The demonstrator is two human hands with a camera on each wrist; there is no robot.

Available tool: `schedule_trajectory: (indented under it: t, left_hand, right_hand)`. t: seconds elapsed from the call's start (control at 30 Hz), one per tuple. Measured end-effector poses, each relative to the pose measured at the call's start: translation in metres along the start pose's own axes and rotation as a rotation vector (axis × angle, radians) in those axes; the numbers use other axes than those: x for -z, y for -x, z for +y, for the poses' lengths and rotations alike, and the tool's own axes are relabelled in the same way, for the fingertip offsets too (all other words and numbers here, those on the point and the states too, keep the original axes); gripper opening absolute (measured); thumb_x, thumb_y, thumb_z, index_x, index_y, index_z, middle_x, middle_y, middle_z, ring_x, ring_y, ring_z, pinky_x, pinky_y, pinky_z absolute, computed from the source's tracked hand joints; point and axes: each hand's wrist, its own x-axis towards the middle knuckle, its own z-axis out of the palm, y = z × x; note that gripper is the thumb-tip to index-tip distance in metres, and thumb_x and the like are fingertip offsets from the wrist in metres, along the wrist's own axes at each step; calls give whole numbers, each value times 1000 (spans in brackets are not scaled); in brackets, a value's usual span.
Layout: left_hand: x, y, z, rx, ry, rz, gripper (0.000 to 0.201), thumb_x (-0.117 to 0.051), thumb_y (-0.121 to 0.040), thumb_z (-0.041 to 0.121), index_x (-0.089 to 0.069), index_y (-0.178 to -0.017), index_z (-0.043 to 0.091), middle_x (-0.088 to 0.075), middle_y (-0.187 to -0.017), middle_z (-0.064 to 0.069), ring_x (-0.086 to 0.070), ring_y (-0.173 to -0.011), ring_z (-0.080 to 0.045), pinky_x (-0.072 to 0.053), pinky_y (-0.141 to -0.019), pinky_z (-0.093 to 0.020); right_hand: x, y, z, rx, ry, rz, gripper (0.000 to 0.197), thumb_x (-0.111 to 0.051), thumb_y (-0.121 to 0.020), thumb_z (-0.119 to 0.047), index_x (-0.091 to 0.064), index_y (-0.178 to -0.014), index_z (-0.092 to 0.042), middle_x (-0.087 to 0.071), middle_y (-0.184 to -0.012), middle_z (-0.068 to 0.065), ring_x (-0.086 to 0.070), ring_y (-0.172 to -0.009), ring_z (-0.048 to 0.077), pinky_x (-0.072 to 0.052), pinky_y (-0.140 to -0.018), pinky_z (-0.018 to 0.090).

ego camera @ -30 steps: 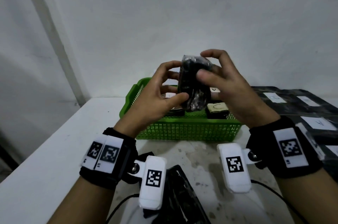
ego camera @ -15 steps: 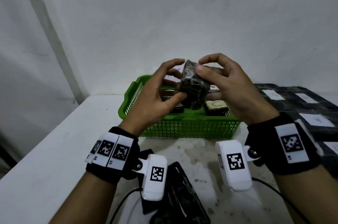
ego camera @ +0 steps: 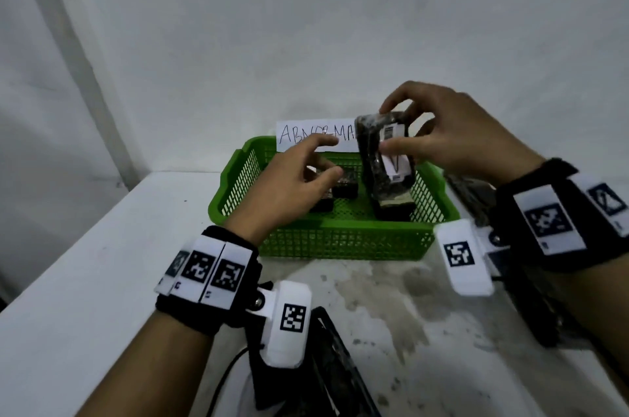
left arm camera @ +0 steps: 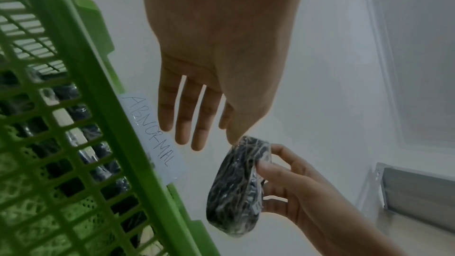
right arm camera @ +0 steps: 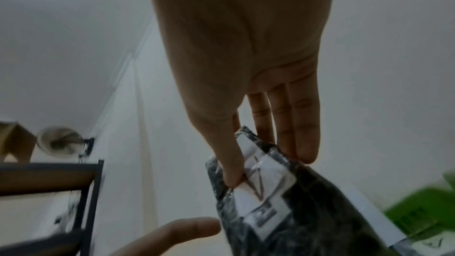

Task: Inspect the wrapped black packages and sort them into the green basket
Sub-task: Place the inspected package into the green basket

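A black package (ego camera: 372, 175) wrapped in clear film, with a white barcode label, hangs upright over the right half of the green basket (ego camera: 340, 243). My right hand (ego camera: 388, 130) pinches its top end between thumb and fingers; the right wrist view shows the thumb on the label of the package (right arm camera: 283, 201). My left hand (ego camera: 335, 156) is open, fingers straight, just left of the package and over the basket. In the left wrist view the left hand (left arm camera: 197, 124) reaches toward the package (left arm camera: 236, 188), its thumb tip close to the top. I cannot tell whether it touches.
Several wrapped black packages (ego camera: 391, 209) lie inside the basket. A paper sign reading ABNORMAL (ego camera: 306, 137) stands on its back rim. More labelled black packages (ego camera: 473, 192) lie on the table at right, another black package (ego camera: 326, 365) near the front edge. A wall stands close behind.
My left hand has let go of the package and opened. The right hand alone now holds it, turned label side toward me, farther right over the basket.
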Motion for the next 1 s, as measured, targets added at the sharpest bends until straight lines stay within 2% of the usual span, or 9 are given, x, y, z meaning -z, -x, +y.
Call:
schedule_trajectory:
  t: [0.13,0.27,0.43,0.53,0.67,0.77,0.87,0.93,1.0]
  left_hand:
    - [13,-3,-11,37,-65,-5,31,-62,-97,32,-58,-128,32,-67,-98,13,-65,-88,-1,-49,-70,-18]
    - [41,2,-27,63,-150,119,24,-61,-97,25,-62,-121,28,-68,-101,9,-66,-89,-4,-45,-67,-6]
    - [67,8,-52,114,-166,170,24,-61,-98,23,-64,-122,24,-70,-105,5,-65,-100,-11,-53,-89,-28]
    - [72,12,-71,148,-90,178,21,-61,-98,20,-65,-118,26,-71,-99,5,-67,-93,-7,-51,-82,-19]
    - [68,14,-86,213,-6,195,18,-62,-94,12,-69,-108,21,-74,-90,-1,-67,-82,-12,-48,-72,-22]
    - [64,12,-92,227,29,245,18,-60,-93,8,-70,-103,19,-73,-83,3,-64,-74,-7,-45,-66,-15]
    - [58,9,-95,212,-23,300,20,-58,-88,7,-71,-96,21,-73,-80,3,-64,-71,-11,-45,-64,-17]
    - [54,8,-95,210,-65,337,20,-59,-86,8,-72,-92,22,-71,-76,2,-58,-62,-5,-41,-59,-13]
    - [53,9,-95,213,-59,366,20,-58,-86,7,-71,-89,22,-70,-74,0,-58,-61,-6,-41,-57,-12]
  right_hand:
    - [0,-30,-4,-28,140,-109,36,-84,-75,-45,-66,-101,-27,-73,-91,-5,-69,-67,8,-56,-73,32]
    - [-30,-69,-17,-124,312,-347,46,-73,-83,-58,-69,-89,-12,-78,-72,2,-76,-63,19,-60,-64,31]
    - [-93,-101,-33,-86,504,-699,54,-64,-90,-60,-73,-74,-9,-75,-62,0,-70,-52,13,-52,-53,23]
    - [-127,-112,-32,-69,542,-758,61,-56,-93,-63,-76,-80,-7,-76,-66,1,-69,-51,11,-48,-50,21]
    - [-143,-125,-37,-81,564,-893,68,-46,-95,-69,-74,-81,-9,-76,-65,0,-71,-54,14,-49,-53,22]
    - [-141,-136,-38,107,701,-912,63,-52,-88,-73,-72,-82,-13,-76,-69,-2,-68,-58,14,-54,-63,28]
    - [-136,-140,-35,404,540,-904,44,-77,-76,-61,-65,-98,-25,-72,-94,-8,-64,-78,6,-52,-75,30]
    - [-139,-135,-34,498,417,-1021,52,-87,-70,-50,-62,-112,-30,-66,-108,-11,-59,-82,-6,-47,-72,17]
    - [-148,-130,-30,587,363,-1061,65,-89,-71,-41,-58,-127,-29,-58,-118,-9,-53,-89,-7,-40,-74,6]
